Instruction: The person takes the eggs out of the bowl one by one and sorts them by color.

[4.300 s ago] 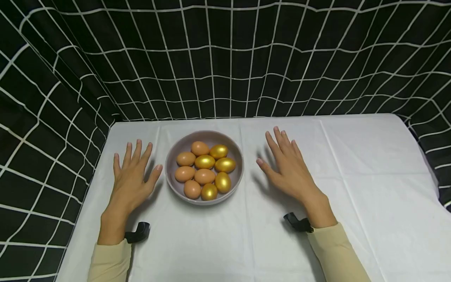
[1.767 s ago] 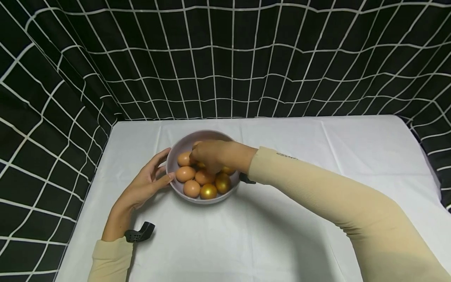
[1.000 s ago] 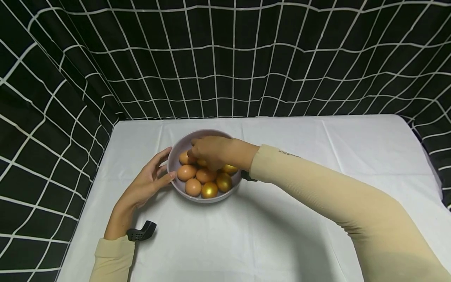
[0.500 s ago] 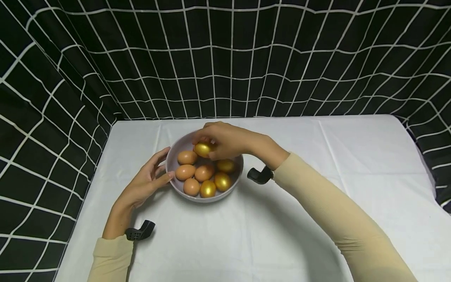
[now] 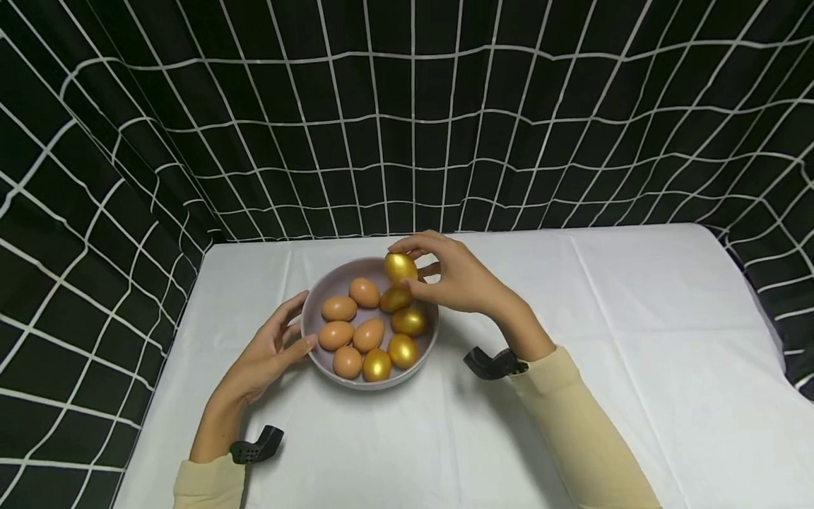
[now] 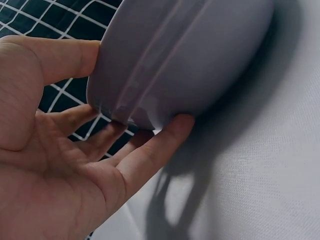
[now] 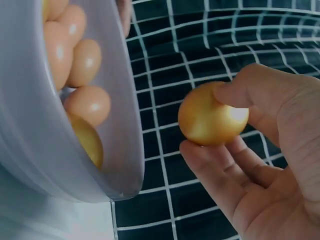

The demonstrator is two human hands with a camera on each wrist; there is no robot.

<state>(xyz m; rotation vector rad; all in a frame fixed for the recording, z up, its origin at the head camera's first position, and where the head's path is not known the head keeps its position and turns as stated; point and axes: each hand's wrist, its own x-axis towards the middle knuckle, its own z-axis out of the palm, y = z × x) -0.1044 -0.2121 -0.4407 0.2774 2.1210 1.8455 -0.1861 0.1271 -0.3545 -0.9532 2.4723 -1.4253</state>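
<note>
A mauve-grey bowl (image 5: 307, 357) on the white cloth holds several brown eggs (image 5: 339, 308) and several golden eggs (image 5: 409, 321). At its left side my left hand (image 5: 267, 353) steadies it, thumb at the rim and fingertips against the outer wall, as the left wrist view shows. My right hand (image 5: 467, 279) pinches a golden egg (image 5: 400, 268) between thumb and fingers, up over the bowl's back right rim. In the right wrist view this golden egg (image 7: 212, 115) appears clear of the bowl, with the right thumb on top and fingertips beneath.
The table (image 5: 381, 452) is covered with a creased white cloth. Black curtains with a white grid (image 5: 407, 141) stand behind it and along both sides. Each wrist carries a black camera mount, the left one (image 5: 257, 445) and the right one (image 5: 492, 363).
From open above the cloth, my left hand has come onto the bowl. My right hand reached among the eggs, took a golden egg and raised it toward the right rim. The view has tilted up slightly.
</note>
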